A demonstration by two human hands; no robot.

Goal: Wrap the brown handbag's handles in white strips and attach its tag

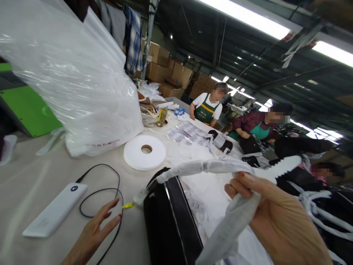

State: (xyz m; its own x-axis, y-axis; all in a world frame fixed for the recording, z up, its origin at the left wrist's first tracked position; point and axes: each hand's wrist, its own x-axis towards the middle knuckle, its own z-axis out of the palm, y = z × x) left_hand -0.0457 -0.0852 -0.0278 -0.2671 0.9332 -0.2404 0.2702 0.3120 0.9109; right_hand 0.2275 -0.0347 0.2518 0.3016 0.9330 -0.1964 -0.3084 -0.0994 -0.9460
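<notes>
A black bag (168, 221) with a zip along its top lies on the table in front of me. Its strap (204, 166), wrapped in white paper, arches up from the bag's far end. My right hand (281, 217) grips this strap above the bag's right side, and the strap's loose white end sticks out past the fingers. My left hand (95, 226) hovers or rests over the table, fingers stretched apart, holding nothing. Beside its fingertips run a black cable (119, 184) and its yellow end (128, 205). A white power bank (56, 209) lies left of this hand.
A white tape roll (131, 152) lies beyond the bag. Left of it bulges a large plastic sack (93, 84), near a green panel (30, 108). Across the table are printed sheets (187, 132), a bottle (162, 117), black bags (249, 144) and several people.
</notes>
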